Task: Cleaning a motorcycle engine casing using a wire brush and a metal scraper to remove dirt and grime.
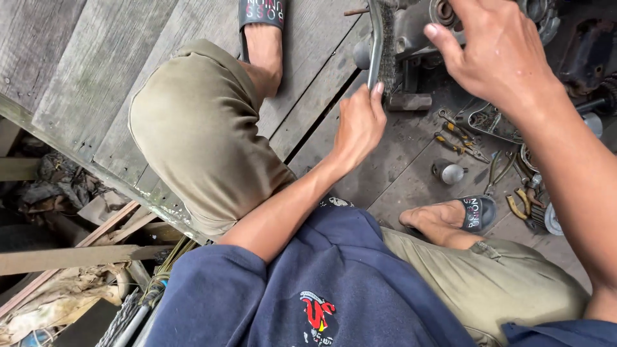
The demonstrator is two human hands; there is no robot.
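I squat on a wooden plank floor (116,71) in olive shorts and black sandals. My left hand (358,125) grips the lower end of a wire brush (382,45), which stands upright against a greasy metal engine part (418,32). My right hand (498,54) rests on top of that engine part, fingers spread, thumb pointing left. What lies under its palm is hidden.
Pliers with yellow handles (457,138), a small round metal piece (450,172) and other tools (527,205) lie on the oily boards at right. A small wooden block (409,101) sits under the engine. The floor's edge (77,160) drops off at left onto scrap wood.
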